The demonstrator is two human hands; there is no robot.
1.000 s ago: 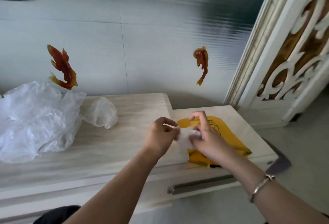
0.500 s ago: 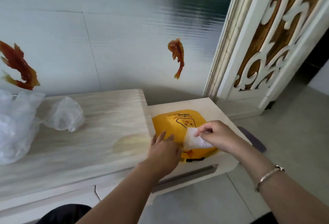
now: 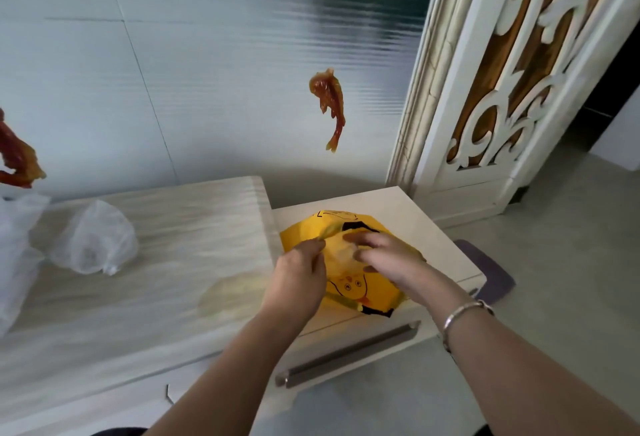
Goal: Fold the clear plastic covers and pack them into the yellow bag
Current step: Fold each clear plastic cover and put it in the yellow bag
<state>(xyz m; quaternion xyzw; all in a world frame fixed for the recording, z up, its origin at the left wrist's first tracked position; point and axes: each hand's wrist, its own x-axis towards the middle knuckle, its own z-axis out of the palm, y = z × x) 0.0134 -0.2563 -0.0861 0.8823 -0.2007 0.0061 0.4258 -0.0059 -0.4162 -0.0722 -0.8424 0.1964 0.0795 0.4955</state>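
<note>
Both forearms are extended forward from the lower edge of the view and converge over the yellow bag. The left hand is positioned at the bag's left side, knuckles up, with its fingers curled; an edge of the yellow film appears to be pinched and lifted, although motion blur obscures the contact. The right hand is held over the middle of the bag, palm down, with its fingers bent over a folded clear plastic cover, which is seen as a pale, translucent patch between the two hands; whether the cover is gripped or only pressed cannot be told. A metal bracelet is worn on the right wrist. The bag is laid on the lower white cabinet top, above a drawer fitted with a long metal handle. A higher wood-grain counter adjoins it on the left, on which a crumpled clear cover is placed, with a larger heap of clear plastic at the left edge of the view. Two orange fish decorations are fixed to the pale wall panel. A carved white screen is located at the right, and a dark mat is laid on the tiled floor.
</note>
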